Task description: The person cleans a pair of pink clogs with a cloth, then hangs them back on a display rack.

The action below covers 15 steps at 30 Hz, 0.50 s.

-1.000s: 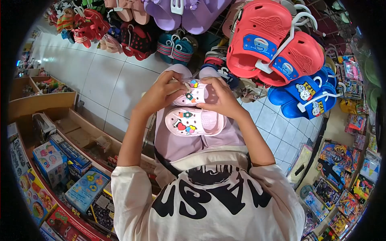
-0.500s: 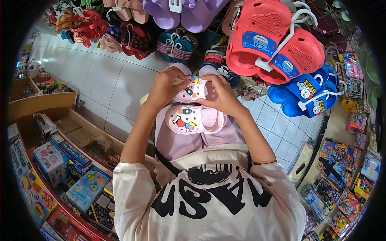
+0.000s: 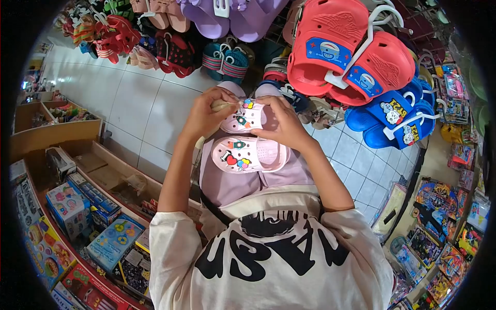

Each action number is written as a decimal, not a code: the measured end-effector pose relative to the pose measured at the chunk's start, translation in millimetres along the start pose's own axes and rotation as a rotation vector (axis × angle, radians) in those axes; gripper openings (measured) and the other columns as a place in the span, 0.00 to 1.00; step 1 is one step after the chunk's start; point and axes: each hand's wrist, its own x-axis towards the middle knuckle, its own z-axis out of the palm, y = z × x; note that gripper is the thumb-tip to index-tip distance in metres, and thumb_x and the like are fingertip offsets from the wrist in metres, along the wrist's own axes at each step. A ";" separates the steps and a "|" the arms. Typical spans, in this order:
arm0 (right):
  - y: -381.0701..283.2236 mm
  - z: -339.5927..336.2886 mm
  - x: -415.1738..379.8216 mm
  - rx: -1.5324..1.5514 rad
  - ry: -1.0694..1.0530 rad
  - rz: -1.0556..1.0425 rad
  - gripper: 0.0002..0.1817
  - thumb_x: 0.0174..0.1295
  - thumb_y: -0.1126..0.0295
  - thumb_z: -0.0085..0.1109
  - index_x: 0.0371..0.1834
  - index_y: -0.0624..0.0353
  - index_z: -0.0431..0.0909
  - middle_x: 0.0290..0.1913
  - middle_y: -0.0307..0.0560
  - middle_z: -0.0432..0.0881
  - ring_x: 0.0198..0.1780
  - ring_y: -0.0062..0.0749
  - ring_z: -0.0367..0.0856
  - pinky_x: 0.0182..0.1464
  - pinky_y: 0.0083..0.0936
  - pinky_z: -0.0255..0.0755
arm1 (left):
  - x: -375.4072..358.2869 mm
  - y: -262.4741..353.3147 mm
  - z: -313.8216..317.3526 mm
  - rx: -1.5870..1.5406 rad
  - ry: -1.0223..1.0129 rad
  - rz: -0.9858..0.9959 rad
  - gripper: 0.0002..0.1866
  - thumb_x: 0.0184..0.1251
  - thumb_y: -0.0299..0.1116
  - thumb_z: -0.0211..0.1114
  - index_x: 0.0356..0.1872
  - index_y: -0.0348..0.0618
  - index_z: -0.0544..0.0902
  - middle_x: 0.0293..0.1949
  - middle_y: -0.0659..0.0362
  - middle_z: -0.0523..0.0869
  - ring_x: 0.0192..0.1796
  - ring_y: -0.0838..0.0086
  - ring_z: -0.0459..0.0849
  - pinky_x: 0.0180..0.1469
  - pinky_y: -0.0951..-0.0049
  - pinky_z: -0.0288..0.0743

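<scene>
left fingers (image 3: 222,95): pinching a pale scrap (image 3: 222,105) at the far clog's toe
right fingers (image 3: 264,134): gripping the far clog (image 3: 250,122) by its heel end
far clog: lying between both hands, neither being nearer; toe pointing left, long axis running crosswise
near clog (image 3: 233,151): resting on the lap (image 3: 230,184), likewise pointing left
</scene>
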 end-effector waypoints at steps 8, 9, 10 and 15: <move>1.6 -2.3 0.3 -0.017 -0.008 0.007 0.35 0.45 0.57 0.74 0.56 0.54 0.69 0.54 0.49 0.76 0.58 0.48 0.71 0.60 0.41 0.64 | 4.7 -4.3 7.5 0.215 0.002 -0.096 0.08 0.55 0.26 0.71 0.31 0.33 0.81 0.33 0.54 0.84 0.35 0.70 0.83 0.40 0.73 0.75; 2.3 -2.3 -0.3 -0.021 -0.005 0.006 0.35 0.45 0.57 0.74 0.56 0.54 0.69 0.54 0.49 0.76 0.58 0.48 0.71 0.60 0.41 0.64 | 5.6 -2.1 7.1 0.140 -0.011 -0.186 0.08 0.56 0.26 0.71 0.31 0.33 0.81 0.33 0.54 0.84 0.35 0.72 0.83 0.39 0.74 0.75; 2.2 -2.7 -0.6 -0.026 0.002 0.005 0.35 0.45 0.57 0.74 0.56 0.54 0.69 0.54 0.49 0.76 0.58 0.48 0.71 0.60 0.41 0.64 | 6.9 1.8 5.9 0.065 -0.024 -0.275 0.08 0.56 0.26 0.70 0.31 0.33 0.81 0.32 0.54 0.85 0.35 0.74 0.83 0.39 0.74 0.75; 3.0 -0.8 -0.7 -0.011 0.002 -0.001 0.36 0.44 0.57 0.74 0.57 0.54 0.69 0.54 0.49 0.76 0.58 0.48 0.71 0.60 0.41 0.64 | 1.6 7.9 2.5 -0.103 -0.010 -0.295 0.08 0.58 0.26 0.70 0.31 0.32 0.81 0.32 0.55 0.85 0.36 0.79 0.82 0.39 0.76 0.75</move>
